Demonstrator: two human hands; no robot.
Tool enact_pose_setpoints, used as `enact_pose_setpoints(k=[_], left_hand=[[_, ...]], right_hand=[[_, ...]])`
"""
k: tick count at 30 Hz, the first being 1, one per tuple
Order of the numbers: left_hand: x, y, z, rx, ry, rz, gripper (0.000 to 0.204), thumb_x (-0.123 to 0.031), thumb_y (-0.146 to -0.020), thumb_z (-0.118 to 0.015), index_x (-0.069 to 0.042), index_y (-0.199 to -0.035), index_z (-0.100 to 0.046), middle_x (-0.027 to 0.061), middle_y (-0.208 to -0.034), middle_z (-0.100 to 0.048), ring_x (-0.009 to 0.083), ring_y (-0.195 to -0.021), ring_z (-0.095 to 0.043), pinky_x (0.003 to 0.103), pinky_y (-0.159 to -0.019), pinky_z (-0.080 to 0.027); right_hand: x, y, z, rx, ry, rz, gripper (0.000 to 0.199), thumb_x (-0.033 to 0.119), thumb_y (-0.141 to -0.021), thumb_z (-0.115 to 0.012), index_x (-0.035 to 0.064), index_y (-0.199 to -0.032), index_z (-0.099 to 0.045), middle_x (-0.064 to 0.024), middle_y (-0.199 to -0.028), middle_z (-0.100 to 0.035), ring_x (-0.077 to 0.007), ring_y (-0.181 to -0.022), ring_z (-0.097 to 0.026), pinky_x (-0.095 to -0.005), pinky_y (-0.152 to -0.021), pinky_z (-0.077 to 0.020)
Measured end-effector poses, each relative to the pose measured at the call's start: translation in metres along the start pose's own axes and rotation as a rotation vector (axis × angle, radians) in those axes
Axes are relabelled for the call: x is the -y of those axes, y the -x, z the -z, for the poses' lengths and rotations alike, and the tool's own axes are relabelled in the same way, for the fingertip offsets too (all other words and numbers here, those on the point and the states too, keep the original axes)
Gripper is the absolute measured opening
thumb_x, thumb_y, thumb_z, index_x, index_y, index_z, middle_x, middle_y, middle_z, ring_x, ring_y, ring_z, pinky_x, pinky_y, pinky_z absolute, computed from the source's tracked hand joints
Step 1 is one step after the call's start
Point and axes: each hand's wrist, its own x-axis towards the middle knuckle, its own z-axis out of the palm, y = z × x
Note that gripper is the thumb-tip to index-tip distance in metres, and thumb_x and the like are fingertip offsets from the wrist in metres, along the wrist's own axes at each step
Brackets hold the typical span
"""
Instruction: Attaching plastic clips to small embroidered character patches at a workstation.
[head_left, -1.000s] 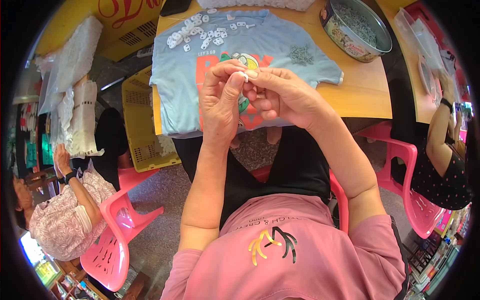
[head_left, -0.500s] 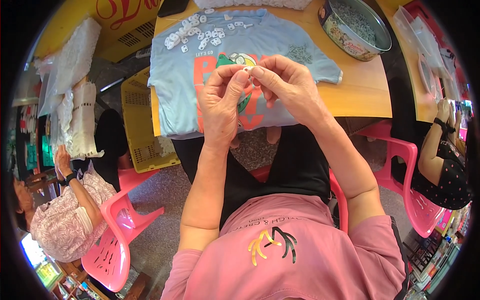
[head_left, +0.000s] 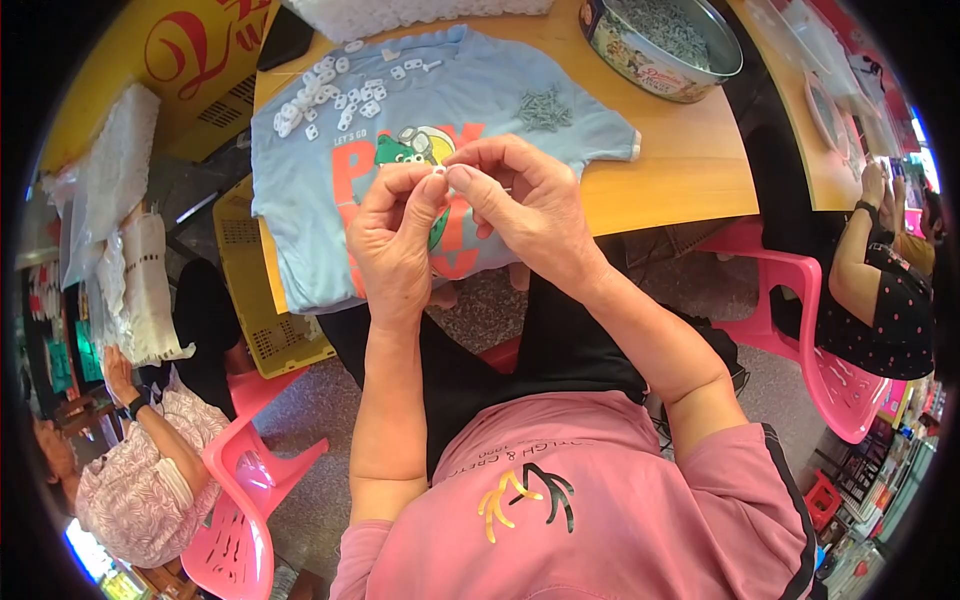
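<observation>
Over a light blue printed T-shirt point(head_left: 300, 215) spread on the table, my two hands meet at the fingertips. My left hand point(head_left: 393, 245) pinches a small white plastic piece point(head_left: 439, 170) between thumb and forefinger. My right hand point(head_left: 530, 205) is closed too, its thumb and forefinger pressed up against that piece; whatever its fingertips hold is hidden. Farther off on the shirt lies a loose pile of white plastic pieces with holes point(head_left: 325, 95). Right of it sits a small heap of grey screws point(head_left: 545, 110).
A round tin point(head_left: 680, 82) full of grey screws stands at the table's point(head_left: 690, 170) far right. White bubbly packing point(head_left: 420, 12) lies along the back edge. A yellow crate point(head_left: 240, 240) stands left of the table. People sit on pink chairs point(head_left: 240, 500) at both sides.
The whole view has shifted, so the table and shirt sit farther left in the picture. My hands keep the same pinch at the white piece.
</observation>
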Motion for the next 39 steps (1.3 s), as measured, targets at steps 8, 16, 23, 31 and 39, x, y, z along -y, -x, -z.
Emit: enact_pose_setpoints(k=[8,16,23,31,39], left_hand=[[-0.004,0.0,-0.005,0.084,-0.131,0.005,0.008,-0.004,-0.093,-0.064,0.0,-0.101,-0.063,0.0009,-0.096,-0.058,0.0084,-0.088,-0.057,0.023,-0.079,-0.046],[-0.003,0.0,-0.008,0.059,-0.197,-0.017,0.007,-0.002,-0.092,-0.065,0.0,-0.099,-0.063,0.0019,-0.095,-0.058,0.0081,-0.086,-0.056,0.022,-0.078,-0.046],[-0.002,-0.001,-0.007,0.082,-0.226,-0.039,0.009,0.0,-0.09,-0.067,0.0,-0.098,-0.063,0.0015,-0.094,-0.057,0.006,-0.081,-0.053,0.02,-0.073,-0.044],[-0.002,-0.002,-0.007,0.095,-0.219,-0.057,0.009,0.001,-0.09,-0.066,0.0,-0.098,-0.063,0.0015,-0.094,-0.057,0.0058,-0.081,-0.053,0.02,-0.073,-0.045],[-0.002,-0.002,-0.008,0.092,-0.223,-0.066,0.009,0.001,-0.089,-0.067,0.0,-0.098,-0.063,0.001,-0.094,-0.057,0.0055,-0.082,-0.053,0.02,-0.072,-0.045]], right_hand=[[-0.004,0.005,0.006,-0.062,-0.018,0.001,0.015,0.008,-0.093,-0.064,-0.0029,-0.103,-0.064,-0.0042,-0.091,-0.066,-0.0049,-0.066,-0.057,-0.0185,-0.056,-0.0473],[-0.002,-0.004,0.044,-0.093,0.627,0.429,0.011,0.002,-0.085,-0.069,0.0023,-0.096,-0.07,-0.0089,-0.088,-0.063,-0.0178,-0.077,-0.061,-0.0276,-0.062,-0.0487],[0.0,-0.016,0.086,-0.136,1.158,0.55,0.016,0.007,-0.079,-0.072,0.0106,-0.095,-0.073,-0.0071,-0.107,-0.062,-0.0278,-0.104,-0.055,-0.0378,-0.085,-0.0454],[-0.005,-0.018,0.082,-0.022,1.249,0.548,0.025,0.005,-0.079,-0.068,0.0161,-0.1,-0.074,-0.01,-0.132,-0.054,-0.0341,-0.128,-0.043,-0.0449,-0.105,-0.0356],[0.009,-0.01,0.092,0.118,1.128,0.542,0.022,-0.001,-0.075,-0.065,0.0103,-0.092,-0.072,-0.0106,-0.132,-0.055,-0.0347,-0.131,-0.041,-0.0448,-0.107,-0.0348]])
